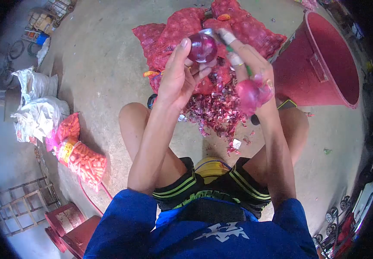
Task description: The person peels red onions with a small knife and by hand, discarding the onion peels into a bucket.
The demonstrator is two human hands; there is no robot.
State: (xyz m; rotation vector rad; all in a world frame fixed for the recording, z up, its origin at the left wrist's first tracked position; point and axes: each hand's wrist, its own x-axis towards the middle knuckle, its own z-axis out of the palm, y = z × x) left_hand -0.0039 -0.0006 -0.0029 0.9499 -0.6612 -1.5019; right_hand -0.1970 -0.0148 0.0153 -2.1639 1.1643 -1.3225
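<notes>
the left hand (178,80) grips a purple onion (203,48) just beside the right hand (249,58), closed around a knife (206,31).

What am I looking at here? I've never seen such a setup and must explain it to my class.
No machine here: these are a person's own two hands. The single picture comes from a camera worn on the head, looking forward and down. The left hand holds a glossy purple onion. The right hand, some fingers wrapped, holds a green object too blurred to name. On the floor lie onion peelings, filled red net sacks and, at right, a big red tub.
</notes>
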